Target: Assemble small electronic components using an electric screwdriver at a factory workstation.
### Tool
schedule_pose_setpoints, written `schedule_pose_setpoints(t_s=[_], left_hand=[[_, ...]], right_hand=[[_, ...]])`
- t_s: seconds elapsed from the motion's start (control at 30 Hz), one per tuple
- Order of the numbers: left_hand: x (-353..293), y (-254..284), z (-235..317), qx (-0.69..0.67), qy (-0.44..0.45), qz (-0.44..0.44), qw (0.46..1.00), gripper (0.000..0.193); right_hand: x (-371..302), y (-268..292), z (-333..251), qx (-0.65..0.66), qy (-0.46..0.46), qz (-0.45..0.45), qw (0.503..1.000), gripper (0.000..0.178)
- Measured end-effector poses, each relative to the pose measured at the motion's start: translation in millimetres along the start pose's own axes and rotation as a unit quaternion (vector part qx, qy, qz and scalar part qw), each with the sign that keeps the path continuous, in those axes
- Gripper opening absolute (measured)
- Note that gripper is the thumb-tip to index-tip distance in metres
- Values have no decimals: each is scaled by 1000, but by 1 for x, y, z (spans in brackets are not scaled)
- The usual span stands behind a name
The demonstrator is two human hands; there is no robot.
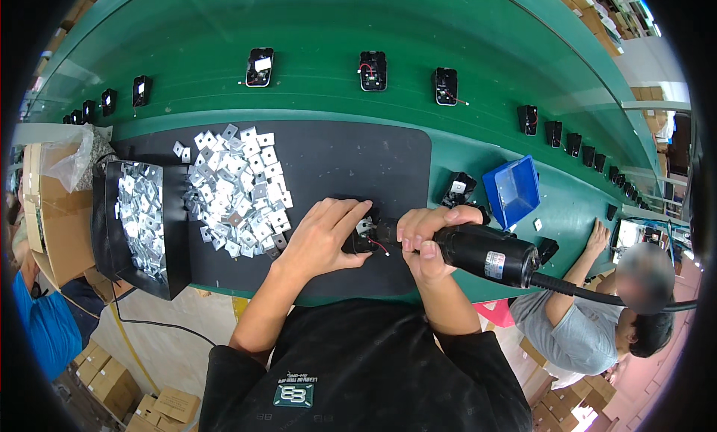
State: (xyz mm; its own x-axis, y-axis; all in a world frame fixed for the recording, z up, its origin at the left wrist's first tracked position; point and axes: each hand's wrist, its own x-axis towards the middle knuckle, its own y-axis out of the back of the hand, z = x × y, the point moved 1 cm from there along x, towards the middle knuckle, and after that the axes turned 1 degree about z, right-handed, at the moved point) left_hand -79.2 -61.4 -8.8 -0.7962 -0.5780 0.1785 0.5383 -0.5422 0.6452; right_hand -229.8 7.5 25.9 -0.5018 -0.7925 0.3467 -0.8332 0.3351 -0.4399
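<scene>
My left hand (321, 238) is closed around the side of a small black plastic housing (360, 243) on the dark mat, with a short red wire sticking out of it. A silvery metal plate shows inside the housing, partly covered by my fingers. In my right hand (426, 241) is a black electric screwdriver (485, 254), lying nearly level with its nose at the housing. The very tip is hard to make out. Left of my hands a heap of small square metal plates with holes (239, 189) lies on the mat (336, 156).
A black box (178, 230) of more plates stands left, beside a cardboard carton (63, 208). Right are a blue bin (511, 193) and other black housings (457, 187). Housings line the green conveyor (314, 77) ahead. A cable (597, 296) trails right, towards a co-worker (575, 327).
</scene>
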Motion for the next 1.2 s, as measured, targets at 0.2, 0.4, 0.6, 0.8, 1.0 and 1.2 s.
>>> schedule_pose_setpoints(t_s=[0.2,0.4,0.6,0.8,1.0,1.2], left_hand=[[1,-1,-1,4,-9,12,1000,71],[4,-1,-2,6,-18,-5,1000,68],[10,3,-3,11,-33,-3,999,66],[14,1,-1,7,-21,-4,1000,67],[56,29,22,38,-86,-27,995,68],[115,37,42,132,-163,-182,961,65]], right_hand=[[0,0,2,1,-6,-1,1000,44],[-2,0,4,-7,-11,-11,1000,36],[6,3,8,6,3,-104,995,34],[6,7,12,7,41,-114,993,37],[26,18,-29,73,107,-76,989,44],[43,41,-66,71,186,-13,980,43]])
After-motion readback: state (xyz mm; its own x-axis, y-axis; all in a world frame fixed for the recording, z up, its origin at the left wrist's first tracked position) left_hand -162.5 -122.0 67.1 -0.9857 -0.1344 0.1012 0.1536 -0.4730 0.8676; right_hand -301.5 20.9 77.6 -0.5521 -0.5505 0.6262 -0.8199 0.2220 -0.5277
